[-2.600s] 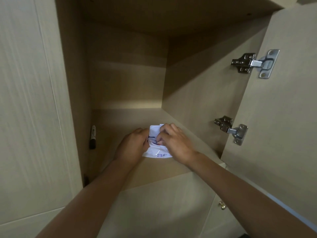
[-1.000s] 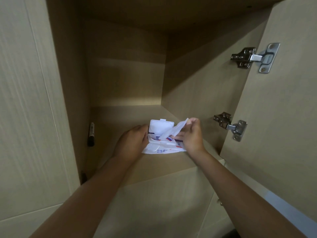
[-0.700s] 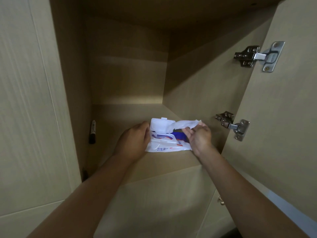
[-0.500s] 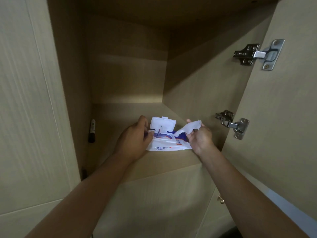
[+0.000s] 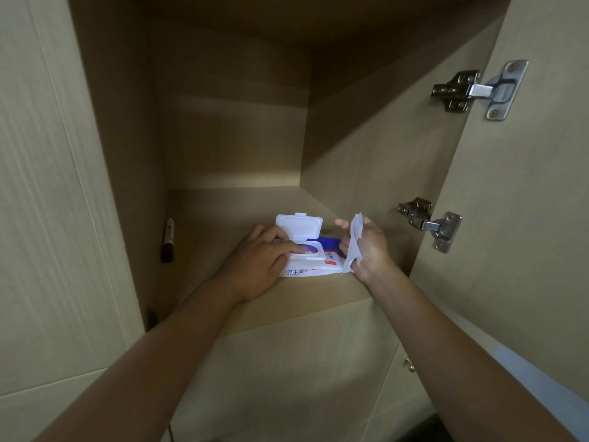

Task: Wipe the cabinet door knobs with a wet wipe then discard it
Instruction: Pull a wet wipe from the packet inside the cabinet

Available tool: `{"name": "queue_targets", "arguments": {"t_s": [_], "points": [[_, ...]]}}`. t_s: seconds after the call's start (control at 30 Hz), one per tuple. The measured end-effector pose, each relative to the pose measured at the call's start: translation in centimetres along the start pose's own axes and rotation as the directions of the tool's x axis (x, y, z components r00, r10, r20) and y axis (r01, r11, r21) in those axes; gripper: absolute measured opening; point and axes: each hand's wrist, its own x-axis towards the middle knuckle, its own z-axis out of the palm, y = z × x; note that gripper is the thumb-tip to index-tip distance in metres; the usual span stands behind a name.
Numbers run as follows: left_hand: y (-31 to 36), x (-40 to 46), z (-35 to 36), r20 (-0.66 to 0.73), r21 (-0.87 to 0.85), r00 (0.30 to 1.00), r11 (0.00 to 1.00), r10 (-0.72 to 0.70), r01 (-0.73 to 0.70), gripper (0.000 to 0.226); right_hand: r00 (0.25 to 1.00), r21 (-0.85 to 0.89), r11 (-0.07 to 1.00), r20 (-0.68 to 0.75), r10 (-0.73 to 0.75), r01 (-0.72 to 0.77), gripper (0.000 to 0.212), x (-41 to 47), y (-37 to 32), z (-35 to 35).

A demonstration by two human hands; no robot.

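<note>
A white and blue wet wipe pack lies on the cabinet shelf near its front edge, with its white flip lid standing open. My left hand rests flat on the pack's left side, fingers at the dispensing opening. My right hand holds a white wet wipe just right of the pack; the wipe hangs free of the pack. A small brass door knob shows on a lower cabinet door, beside my right forearm.
The cabinet door stands open at the right with two metal hinges. A black marker lies against the shelf's left wall. A closed door panel fills the left side.
The pack's lid was flipped open and my right hand drew a wipe out to the right. The wipe has come free, and my left hand now lies across the pack's opening.
</note>
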Motion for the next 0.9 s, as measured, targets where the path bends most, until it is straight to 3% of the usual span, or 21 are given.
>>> {"name": "queue_targets", "arguments": {"t_s": [0.1, 0.23, 0.3, 0.33, 0.43, 0.5, 0.63, 0.77, 0.9], "points": [[-0.2, 0.0, 0.3, 0.027, -0.006, 0.999, 1.000, -0.020, 0.021, 0.062, 0.995, 0.158, 0.987, 0.095, -0.021, 0.005, 0.012, -1.1, -0.3, 0.5], [0.0, 0.0, 0.3, 0.097, 0.031, 0.995, 0.999, -0.035, 0.032, 0.067, 0.982, 0.148, 0.989, 0.187, -0.040, 0.012, 0.007, -1.6, -0.3, 1.1], [0.2, 0.0, 0.2, 0.094, 0.022, 0.995, 0.999, -0.040, 0.038, 0.059, 0.974, 0.124, 0.992, 0.220, -0.046, 0.018, 0.017, -1.7, -0.4, 1.2], [0.3, 0.0, 0.1, 0.071, 0.017, 0.996, 0.999, -0.047, 0.046, 0.053, 0.976, 0.115, 0.993, 0.214, -0.047, 0.022, 0.021, -1.8, -0.4, 1.2], [0.6, -0.1, -0.3, -0.132, -0.026, 0.990, 0.999, -0.043, 0.040, 0.042, 0.979, 0.105, 0.994, 0.193, -0.058, 0.038, 0.007, -1.9, -0.5, 1.2], [0.6, -0.1, -0.3, -0.178, -0.085, 0.983, 0.996, -0.051, 0.036, 0.055, 0.977, 0.129, 0.991, 0.205, -0.062, 0.036, 0.007, -1.7, -0.4, 1.1], [0.5, 0.1, -0.1, -0.128, -0.116, 0.989, 0.992, -0.068, 0.053, 0.074, 0.978, 0.134, 0.991, 0.202, -0.051, 0.024, 0.008, -1.6, -0.2, 1.2], [0.6, -0.1, -0.4, -0.182, -0.081, 0.983, 0.997, -0.027, 0.012, 0.057, 0.984, -0.094, 0.993, 0.166, -0.057, 0.073, 0.019, -1.3, 0.0, 0.9], [0.6, 0.1, -0.8, -0.226, -0.064, 0.970, 0.992, 0.087, -0.104, 0.037, 0.970, -0.013, 0.996, 0.226, -0.086, 0.091, 0.028, -1.5, -0.2, 0.7]]}}
